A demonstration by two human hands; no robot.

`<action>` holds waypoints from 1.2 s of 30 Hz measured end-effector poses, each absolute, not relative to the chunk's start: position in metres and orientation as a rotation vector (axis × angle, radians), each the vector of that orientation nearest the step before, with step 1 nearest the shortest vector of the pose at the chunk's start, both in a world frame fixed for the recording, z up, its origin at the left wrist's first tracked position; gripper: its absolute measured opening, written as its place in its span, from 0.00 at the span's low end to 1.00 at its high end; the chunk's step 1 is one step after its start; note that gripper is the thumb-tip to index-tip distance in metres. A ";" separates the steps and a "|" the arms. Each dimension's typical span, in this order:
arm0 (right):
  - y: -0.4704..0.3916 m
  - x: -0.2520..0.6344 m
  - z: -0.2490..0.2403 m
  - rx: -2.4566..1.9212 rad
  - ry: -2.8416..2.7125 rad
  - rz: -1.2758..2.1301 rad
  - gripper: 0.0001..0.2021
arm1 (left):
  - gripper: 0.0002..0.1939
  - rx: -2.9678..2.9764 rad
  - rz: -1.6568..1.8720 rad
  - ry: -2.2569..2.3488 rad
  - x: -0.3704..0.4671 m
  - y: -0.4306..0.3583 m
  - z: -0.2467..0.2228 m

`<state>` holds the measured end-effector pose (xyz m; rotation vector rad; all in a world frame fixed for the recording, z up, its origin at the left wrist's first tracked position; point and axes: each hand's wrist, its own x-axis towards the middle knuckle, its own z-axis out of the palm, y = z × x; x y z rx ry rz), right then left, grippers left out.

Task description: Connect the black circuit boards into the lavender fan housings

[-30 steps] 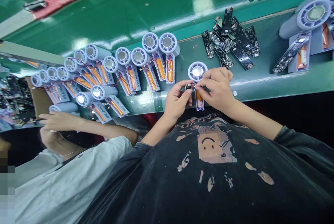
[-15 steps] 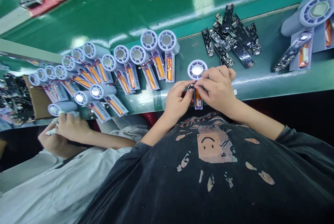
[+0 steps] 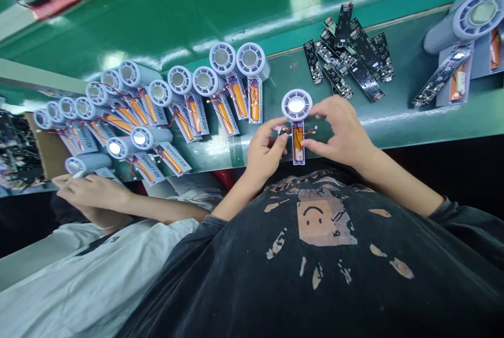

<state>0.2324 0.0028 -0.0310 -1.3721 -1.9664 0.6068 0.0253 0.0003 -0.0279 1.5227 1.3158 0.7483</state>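
Right in front of me a handheld fan [image 3: 297,105] lies with its handle toward me, the handle open. Inside it shows an orange battery [image 3: 298,141], and thin wires with a small white connector stick out to the right. My left hand [image 3: 263,151] is closed, pinching a small circuit board [image 3: 282,130] just left of the handle; most of the board is hidden by the fingers. On the other side, my right hand [image 3: 344,128] is open, thumb and index finger spread around the wires, the fingertips close to the fan's head and handle.
A pile of black circuit boards [image 3: 352,57] lies behind the fan. Several more fans [image 3: 252,62] stand in rows to the left. At far right are larger-looking fans [image 3: 476,15] with a board leaning on one. A co-worker's hands [image 3: 94,193] are at lower left, beside a cardboard box [image 3: 39,144].
My right hand has moved off the board and opened toward the right, uncovering the wires and battery. My left hand has shifted slightly left with the board. The co-worker's hands have moved left.
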 end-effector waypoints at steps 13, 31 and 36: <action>-0.003 0.232 -0.030 -1.231 -1.834 1.028 0.05 | 0.06 2.045 0.666 1.295 0.029 -0.002 -0.020; -0.006 0.222 -0.030 -1.352 -1.529 0.950 0.05 | 0.02 2.181 0.987 1.247 0.023 0.003 -0.036; -0.001 0.226 -0.031 -1.346 -1.252 1.038 0.04 | 0.03 2.210 0.988 1.280 0.021 0.001 -0.038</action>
